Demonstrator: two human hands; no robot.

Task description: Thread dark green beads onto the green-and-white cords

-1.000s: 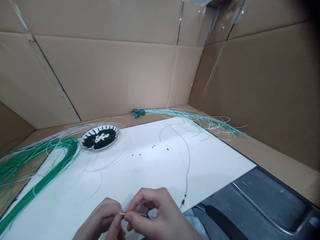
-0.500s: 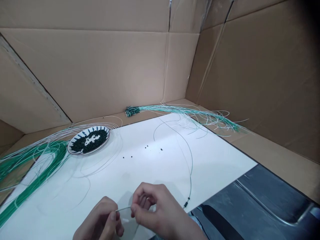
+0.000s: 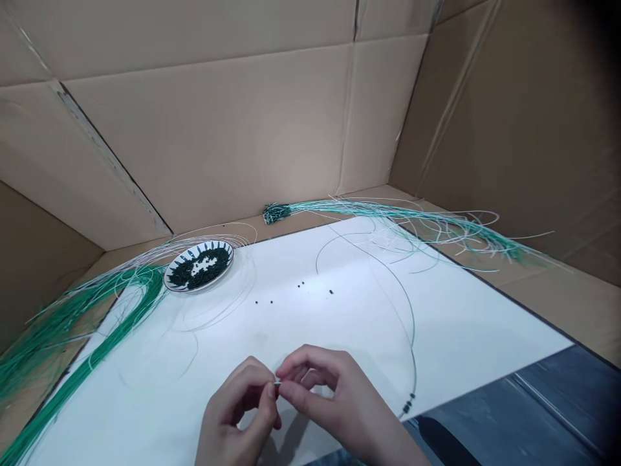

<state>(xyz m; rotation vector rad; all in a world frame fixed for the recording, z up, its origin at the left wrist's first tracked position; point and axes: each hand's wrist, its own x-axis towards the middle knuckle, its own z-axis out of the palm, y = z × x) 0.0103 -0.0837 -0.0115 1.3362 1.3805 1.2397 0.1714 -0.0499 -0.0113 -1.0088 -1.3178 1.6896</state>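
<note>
Low in the middle of the head view, my left hand [image 3: 242, 409] and my right hand [image 3: 334, 396] almost meet, fingertip to fingertip. Each pinches a thin pale-green cord [image 3: 277, 384], and only a short piece of it shows between them. Whether a bead sits in the fingertips is hidden. To the right, a green strand [image 3: 413, 336] curves over the white board towards my right forearm, with several small black beads [image 3: 407, 406] threaded near its lower end. Several loose black beads [image 3: 299, 285] lie on the board [image 3: 310, 317] beyond my hands.
A blue-and-white plate [image 3: 229, 251] of black beads stands at the back left. Long green strands [image 3: 111, 336] run along the left side. Another bundle of strands [image 3: 349, 207], knotted at one end, lies at the back. Cardboard walls [image 3: 218, 142] enclose the board; a dark surface [image 3: 528, 395] is at right.
My hands have come closer together, shortening the visible cord between them. The camera view has turned, so the board and plate appear further right.
</note>
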